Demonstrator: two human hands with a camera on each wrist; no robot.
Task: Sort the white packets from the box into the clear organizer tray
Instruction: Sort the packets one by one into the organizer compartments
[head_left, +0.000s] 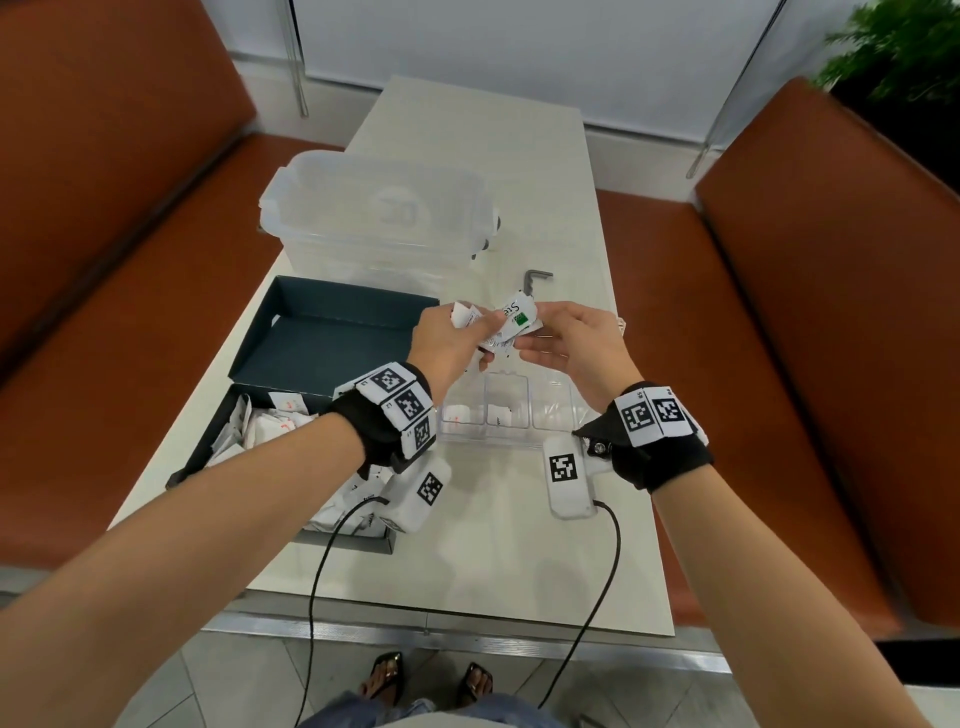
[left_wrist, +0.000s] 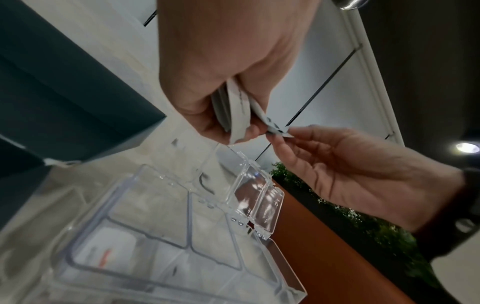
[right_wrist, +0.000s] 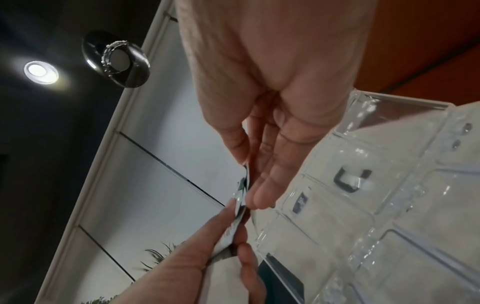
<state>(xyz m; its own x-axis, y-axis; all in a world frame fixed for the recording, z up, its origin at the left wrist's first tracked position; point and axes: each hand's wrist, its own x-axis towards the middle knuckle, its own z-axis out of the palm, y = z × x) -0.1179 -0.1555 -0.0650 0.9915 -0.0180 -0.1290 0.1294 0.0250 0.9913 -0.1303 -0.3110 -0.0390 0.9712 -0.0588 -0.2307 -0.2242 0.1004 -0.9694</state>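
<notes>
Progress is judged early: the box (head_left: 218, 447), nearest on the tabletop (head_left: 519, 561), is crowded with white packets (head_left: 270, 423). Just right of it stands the clear organizer tray (head_left: 511, 441), lids raised. Its left compartment holds a packet with a red mark, the middle one holds at least one packet, and the right compartment looks bare, though glare makes this uncertain.

Above the tray, the left hand (head_left: 447, 338) grips a small bundle of packets (head_left: 467, 316), fingers curled round them. The right hand (head_left: 582, 340) pinches one green-marked packet (head_left: 517, 318) between thumb and fingertips at the bundle's edge, apparently drawing it out.

Beyond the hands lie the box's open lid (head_left: 332, 332), an angled metal key (head_left: 535, 278) and a large clear lidded tub (head_left: 379, 208).
</notes>
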